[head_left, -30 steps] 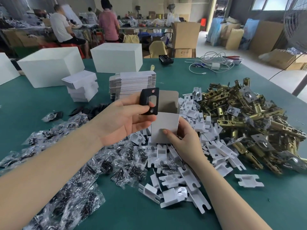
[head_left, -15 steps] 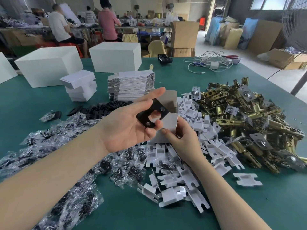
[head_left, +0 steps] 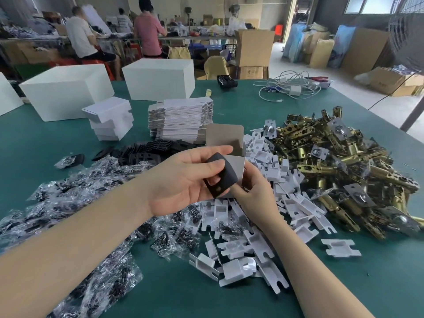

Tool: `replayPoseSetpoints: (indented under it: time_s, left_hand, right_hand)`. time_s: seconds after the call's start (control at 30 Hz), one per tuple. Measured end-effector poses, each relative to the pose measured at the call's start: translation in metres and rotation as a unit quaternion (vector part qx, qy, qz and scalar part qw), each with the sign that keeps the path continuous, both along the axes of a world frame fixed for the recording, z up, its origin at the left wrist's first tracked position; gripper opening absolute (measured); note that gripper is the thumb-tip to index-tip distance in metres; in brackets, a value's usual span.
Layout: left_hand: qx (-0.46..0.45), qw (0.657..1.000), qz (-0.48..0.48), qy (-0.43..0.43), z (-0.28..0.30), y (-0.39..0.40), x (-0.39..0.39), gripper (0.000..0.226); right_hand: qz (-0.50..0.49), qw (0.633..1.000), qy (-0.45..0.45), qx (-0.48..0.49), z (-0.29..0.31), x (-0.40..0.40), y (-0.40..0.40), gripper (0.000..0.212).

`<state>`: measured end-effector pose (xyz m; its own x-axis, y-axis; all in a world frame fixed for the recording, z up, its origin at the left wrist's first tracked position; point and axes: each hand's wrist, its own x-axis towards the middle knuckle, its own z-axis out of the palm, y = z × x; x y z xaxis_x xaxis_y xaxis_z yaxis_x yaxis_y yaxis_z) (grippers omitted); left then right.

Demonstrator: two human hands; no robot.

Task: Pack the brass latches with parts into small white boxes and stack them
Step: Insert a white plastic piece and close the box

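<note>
a small white box (head_left: 231, 157), flap up, is held upright by the right hand (head_left: 254, 193) curled round its lower part. a black strike plate (head_left: 221, 177) is pinched in the left hand (head_left: 183, 180) at the box's mouth, not yet inside. finished boxes (head_left: 110, 121) stand stacked few; the brass latches (head_left: 344, 171), white inserts (head_left: 263, 228) and screw bags (head_left: 91, 203) lie heaped, so most is judged left.

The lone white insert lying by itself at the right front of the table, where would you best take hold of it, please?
Probably across the narrow middle of the insert, thumb and finger pinching its two long edges from above. It lies flat on the table, apart from the pile, with wider forked ends and a raised centre pocket, so the waist looks the easiest part to pinch.
</note>
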<state>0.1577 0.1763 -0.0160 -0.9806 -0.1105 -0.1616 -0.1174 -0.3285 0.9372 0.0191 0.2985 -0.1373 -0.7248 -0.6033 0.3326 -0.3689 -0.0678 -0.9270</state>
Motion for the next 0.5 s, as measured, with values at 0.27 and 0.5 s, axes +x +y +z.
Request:
replayPoseSetpoints:
  time_s: [0.27,0.5]
  left_hand:
    - [-0.079,0.994,0.052,0.058,0.002,0.005,-0.004,0.011]
    - [-0.497,0.827,0.161,0.206,0.022,-0.002,-0.035,0.023]
  right_hand:
    - [-0.005,1.0,0.009,0.001,0.001,0.001,0.001,0.042]
    - [-0.001,1.0,-0.011,-0.005,0.003,0.003,0.0,0.044]
